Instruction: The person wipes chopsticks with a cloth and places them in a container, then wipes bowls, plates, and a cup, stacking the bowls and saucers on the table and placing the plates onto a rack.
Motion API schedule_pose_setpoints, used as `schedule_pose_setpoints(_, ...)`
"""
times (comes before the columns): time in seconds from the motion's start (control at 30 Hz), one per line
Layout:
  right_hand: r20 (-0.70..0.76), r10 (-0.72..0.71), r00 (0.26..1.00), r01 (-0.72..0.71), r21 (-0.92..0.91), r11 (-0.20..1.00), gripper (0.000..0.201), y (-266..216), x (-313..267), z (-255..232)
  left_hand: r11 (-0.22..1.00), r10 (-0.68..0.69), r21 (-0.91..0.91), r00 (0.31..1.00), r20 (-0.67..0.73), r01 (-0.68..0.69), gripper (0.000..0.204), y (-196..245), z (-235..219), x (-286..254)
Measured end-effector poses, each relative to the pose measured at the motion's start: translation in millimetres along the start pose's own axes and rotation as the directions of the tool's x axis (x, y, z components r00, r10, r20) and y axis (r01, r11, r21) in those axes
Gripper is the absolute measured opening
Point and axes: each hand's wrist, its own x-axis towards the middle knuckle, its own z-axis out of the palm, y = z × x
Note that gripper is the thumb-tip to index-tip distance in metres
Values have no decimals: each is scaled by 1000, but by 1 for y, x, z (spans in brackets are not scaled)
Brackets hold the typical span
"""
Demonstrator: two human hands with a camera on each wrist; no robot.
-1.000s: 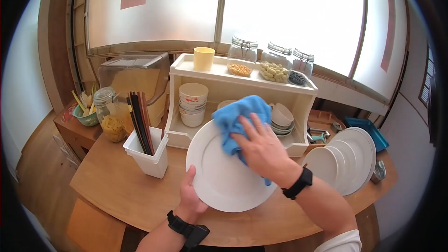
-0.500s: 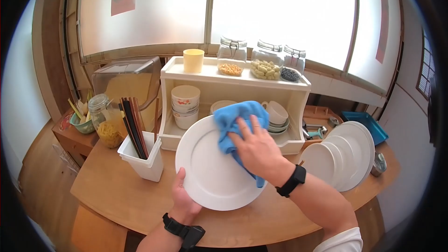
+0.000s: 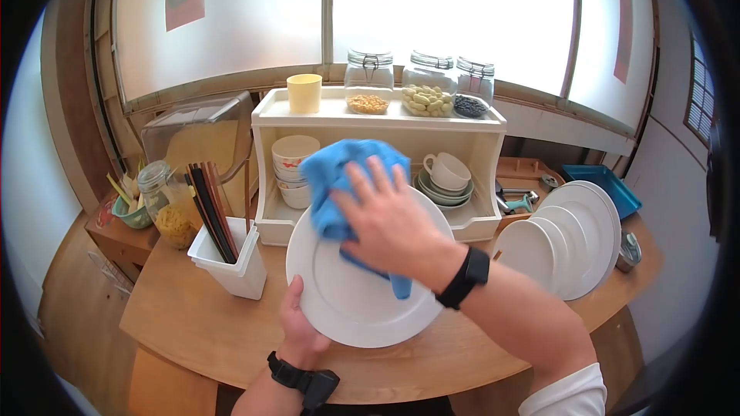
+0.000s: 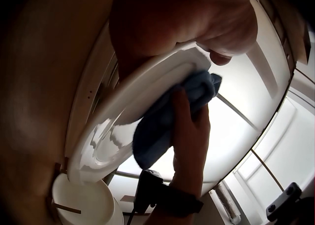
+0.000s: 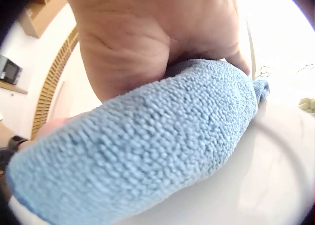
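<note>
My left hand (image 3: 299,327) holds a large white plate (image 3: 362,308) by its lower left rim, thumb at the front edge and fingers hidden behind. The plate is tilted up above the table. With spread, fairly straight fingers, my right hand (image 3: 389,223) presses a blue cloth (image 3: 327,162) against the plate's upper part. Some of the cloth reaches past the top rim, and a corner hangs down across the plate face. In the right wrist view the textured cloth (image 5: 147,141) lies bunched beneath the palm. The left wrist view shows the plate (image 4: 93,146) edge-on from below.
Behind the plate stands a white shelf (image 3: 462,123) with bowls, a cup (image 3: 447,172), and glass jars on top. White plates (image 3: 582,239) stand upright at right, near a blue tray (image 3: 601,189). A white container (image 3: 239,273) with chopsticks (image 3: 206,216) stands at left on the wooden table (image 3: 185,327).
My right hand has swept the cloth leftward across the upper part of the plate. My left hand keeps its hold on the rim. The head view has shifted slightly.
</note>
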Motion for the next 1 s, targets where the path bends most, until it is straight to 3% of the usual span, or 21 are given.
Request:
schedule_pose_setpoints(0.03,14,142,990,-142,-24,990,63,10,3,-2,1000,18,7,1000,-11,-18,59,1,-1,-1)
schedule_pose_setpoints(0.07,120,264,957,-273,67,960,60,26,5,-10,999,37,14,999,-24,-37,60,3,-3,-1)
schedule_pose_setpoints(0.13,333,466,819,-538,165,827,60,53,-10,-20,995,96,-7,994,-56,-97,60,8,-8,1)
schedule_pose_setpoints(0.17,405,482,777,-602,255,756,62,70,-25,-8,987,154,-27,984,-93,-157,61,10,-10,2)
schedule_pose_setpoints(0.2,633,308,710,-684,516,515,61,82,-41,-3,986,159,-35,983,-96,-163,61,14,-7,2)
schedule_pose_setpoints(0.23,684,227,693,-720,637,275,53,72,-62,-4,977,196,-61,976,-96,-202,61,20,-1,2)
schedule_pose_setpoints(0.27,710,169,684,-713,699,-53,49,55,-81,4,966,234,-90,967,-97,-243,61,21,1,2)
schedule_pose_setpoints(0.3,693,165,701,-611,704,-361,55,35,-94,15,964,236,-97,966,-102,-246,61,20,0,3)
schedule_pose_setpoints(0.33,662,196,723,-487,690,-536,57,15,-101,24,964,234,-109,967,-96,-244,61,18,-3,3)
schedule_pose_setpoints(0.37,631,234,740,-333,646,-687,59,-2,-107,32,963,234,-116,968,-88,-244,62,17,-5,3)
schedule_pose_setpoints(0.4,627,236,742,-324,644,-693,59,-15,-116,44,965,231,-105,969,-86,-240,62,17,-5,2)
schedule_pose_setpoints(0.47,653,233,721,-106,436,-894,56,-35,-125,63,960,273,-33,953,-133,-280,63,15,-3,-1)
schedule_pose_setpoints(0.53,654,250,714,-14,371,-929,51,-49,-130,52,967,251,-21,965,-74,-254,63,13,-2,-3)
schedule_pose_setpoints(0.63,650,357,671,-11,490,-872,52,-46,-142,38,980,197,15,980,-21,-197,63,8,-1,-10)
schedule_pose_setpoints(0.7,485,573,661,-67,798,-599,47,-36,-151,23,985,163,55,987,-6,-162,62,9,1,-11)
schedule_pose_setpoints(0.73,468,593,656,-41,806,-591,47,-25,-157,14,973,162,151,984,75,-172,63,13,1,-10)
schedule_pose_setpoints(0.77,428,573,699,-136,866,-481,44,-10,-163,3,952,156,240,976,151,-189,64,15,3,-9)
schedule_pose_setpoints(0.83,408,511,757,-305,911,-276,41,13,-173,-23,944,78,307,987,141,-119,65,15,11,-8)
schedule_pose_setpoints(0.9,380,521,764,-302,925,-232,43,18,-176,-47,926,12,374,992,123,-57,67,9,23,-12)
schedule_pose_setpoints(0.97,309,551,775,-240,951,-196,51,20,-181,-45,987,83,132,996,38,-87,67,-8,40,-21)
schedule_pose_setpoints(1.0,306,558,771,-239,952,-193,51,10,-183,-42,988,76,132,996,44,-81,67,-15,49,-25)
